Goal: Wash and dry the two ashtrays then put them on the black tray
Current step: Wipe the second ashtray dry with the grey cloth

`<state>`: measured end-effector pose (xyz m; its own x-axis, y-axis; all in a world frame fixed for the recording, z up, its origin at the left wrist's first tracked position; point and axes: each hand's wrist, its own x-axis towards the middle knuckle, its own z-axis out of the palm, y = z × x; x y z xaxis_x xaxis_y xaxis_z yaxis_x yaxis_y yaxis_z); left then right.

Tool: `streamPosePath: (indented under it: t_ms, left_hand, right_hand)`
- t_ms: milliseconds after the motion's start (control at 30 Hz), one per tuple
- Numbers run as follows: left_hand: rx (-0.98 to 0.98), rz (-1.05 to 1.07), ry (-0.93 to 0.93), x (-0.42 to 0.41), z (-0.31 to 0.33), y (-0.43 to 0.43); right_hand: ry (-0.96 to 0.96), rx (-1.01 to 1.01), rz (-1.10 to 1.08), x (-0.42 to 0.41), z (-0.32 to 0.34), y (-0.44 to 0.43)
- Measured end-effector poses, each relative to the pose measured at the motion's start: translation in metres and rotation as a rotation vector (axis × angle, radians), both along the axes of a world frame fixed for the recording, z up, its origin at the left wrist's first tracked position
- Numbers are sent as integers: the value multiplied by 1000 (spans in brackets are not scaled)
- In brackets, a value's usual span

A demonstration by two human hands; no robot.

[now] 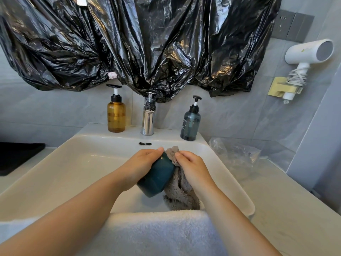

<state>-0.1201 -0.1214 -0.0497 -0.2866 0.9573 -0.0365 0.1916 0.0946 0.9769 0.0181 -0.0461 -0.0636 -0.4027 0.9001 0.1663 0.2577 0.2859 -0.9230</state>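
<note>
The black plastic sheet (147, 43) fills the upper half of the frame. Below it the white sink (77, 174) takes the centre, with a white towel (156, 233) laid over its near rim at the bottom. No water comes from the tap (147, 119).

The black tray (16, 156) lies at the left edge, well apart from the hands. On the part of it that shows, I see no ashtray, so I judge that nothing is delivered yet.

In the centre, over the basin, my left hand (142, 163) grasps one teal ashtray (156, 178), fingers curled round its body, and holds it tilted. My right hand (193, 169) pinches a grey cloth (180, 193) against the upper edge of the ashtray; the rest of the cloth hangs down into the sink.

I think this is the wiping of the first ashtray, but I cannot tell if it is the washing or the drying. The second ashtray is not in view. What is left, in my judgement: finish this one, carry it to the tray at the left, and then do the same with the other.
</note>
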Motion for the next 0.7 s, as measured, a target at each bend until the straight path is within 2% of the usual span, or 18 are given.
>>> streamPosePath:
  t_ms: [167, 267, 333, 367, 533, 700]
  left_hand:
    - [38, 3, 119, 1, 0, -4]
    - [84, -47, 97, 3, 3, -7]
    - [133, -53, 59, 4, 6, -9]
    - [130, -39, 52, 5, 7, -8]
    - [30, -48, 68, 4, 5, -6]
    - [50, -41, 92, 1, 2, -3]
  right_hand:
    - [29, 22, -19, -4, -1, 2]
    - [114, -217, -68, -4, 1, 7]
    - [236, -442, -8, -5, 1, 9]
    - [254, -475, 23, -5, 1, 9]
    - [164, -288, 67, -8, 0, 3]
    - [103, 97, 56, -1, 3, -2]
